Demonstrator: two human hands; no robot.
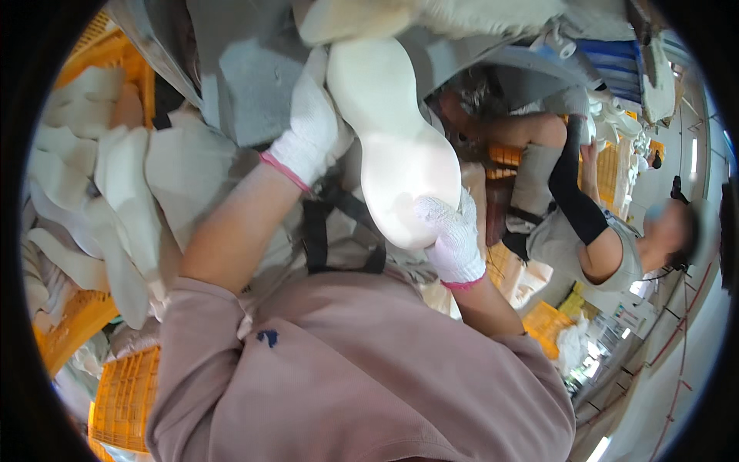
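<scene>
A smooth white sole-shaped piece [408, 158] with two rounded ends and a narrower waist is held out in front of my chest. My left hand [314, 115], in a white knit glove with a pink cuff, grips its upper left edge; some of the fingers are hidden. My gloved right hand [453, 235] closes on the lower end, thumb across the top face and the other fingers partly hidden. The far end of the piece lies just below a pale, fuzzy-edged form [362, 19], and I cannot tell whether they touch.
Several similar white pieces [115, 185] are piled at the left over an orange crate [81, 319]. Another orange crate [127, 396] stands lower left. A grey machine-like housing [262, 88] rises ahead. At the right, a co-worker [608, 246] with a dark sleeve reaches toward the work area.
</scene>
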